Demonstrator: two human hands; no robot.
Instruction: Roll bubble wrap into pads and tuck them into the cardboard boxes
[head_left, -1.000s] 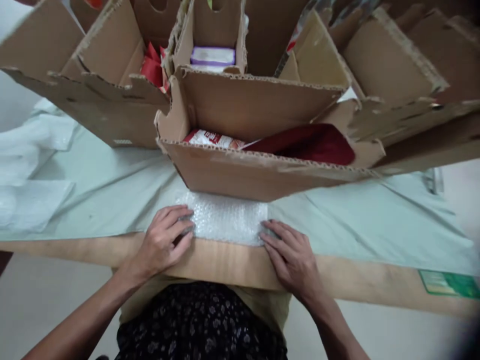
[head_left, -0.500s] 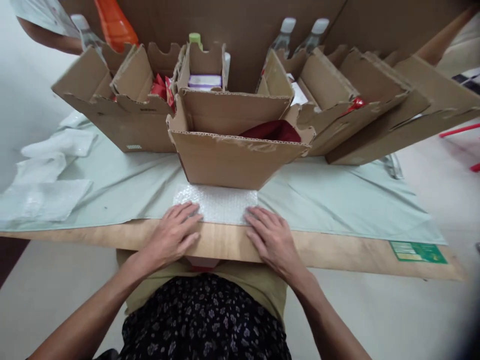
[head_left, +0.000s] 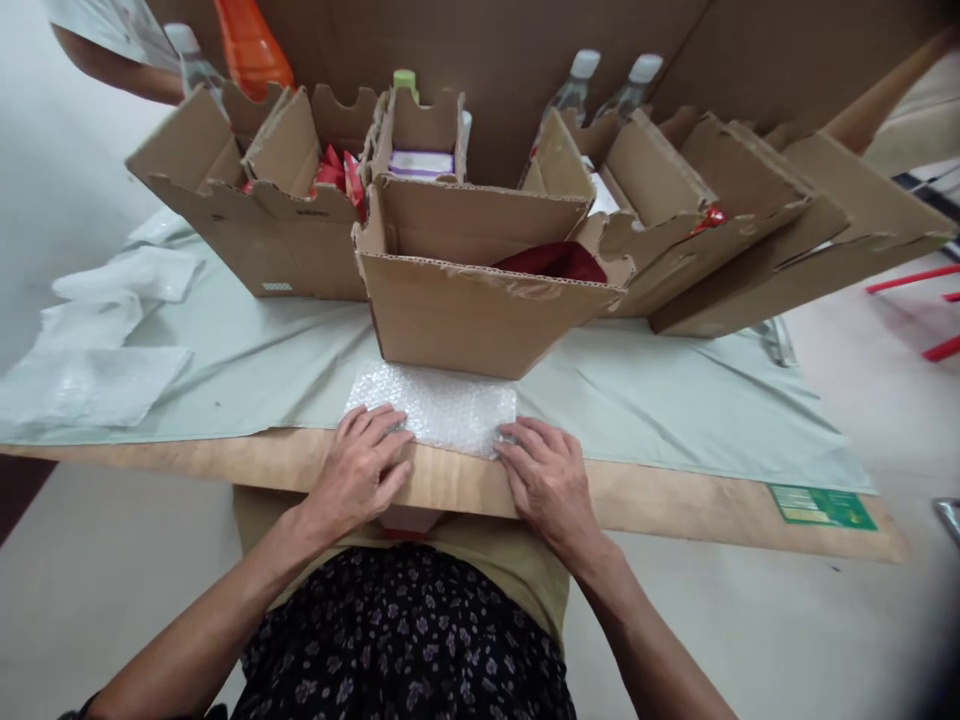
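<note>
Tabletop: pale green cloth covers most of a light wooden board; the near strip is bare, with 1 green printed card at its right end.
Bubble wrap: 1 clear rectangular sheet lies flat before me, just in front of a brown open-topped cardboard box, its near edge reaching the bare wood.
My left hand: rests on the sheet's left near corner, fingers loosely stretched, thumb apart from them.
My right hand: touches the right near corner, fingertips slightly bent; I cannot tell whether they pinch it.
In the box: something dark red.
Behind: 1 orange bottle.
Left: loose whitish plastic pieces.
</note>
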